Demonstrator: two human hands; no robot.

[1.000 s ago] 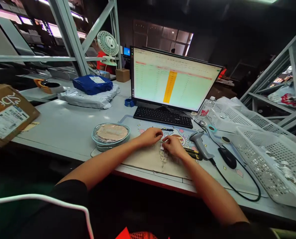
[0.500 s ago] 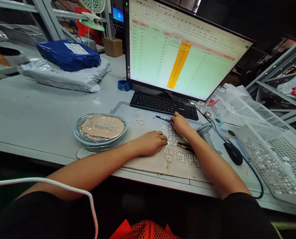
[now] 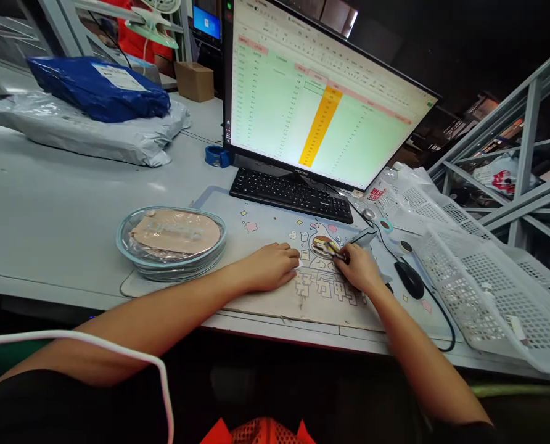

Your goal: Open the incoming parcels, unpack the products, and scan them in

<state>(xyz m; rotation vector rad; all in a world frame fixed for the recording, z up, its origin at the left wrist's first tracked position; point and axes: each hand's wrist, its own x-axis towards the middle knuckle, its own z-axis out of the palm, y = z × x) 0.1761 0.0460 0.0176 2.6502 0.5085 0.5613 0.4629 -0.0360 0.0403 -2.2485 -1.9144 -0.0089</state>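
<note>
My right hand [image 3: 361,269] is no longer reaching beside the keyboard [image 3: 291,194]; its fingers are now clamping a slender pen-like tool [image 3: 338,253] in front of the keyboard, so I'm having it in hand. My left hand [image 3: 271,266] is resting on the desk mat [image 3: 270,229]; whether its fingers are gripping anything, I cannot tell.

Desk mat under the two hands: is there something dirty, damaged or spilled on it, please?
Yes, the desk mat looks stained: its front part is yellowish-brown, unlike the greyer back, and small dark marks show near the front edge. I see no spill.
</note>
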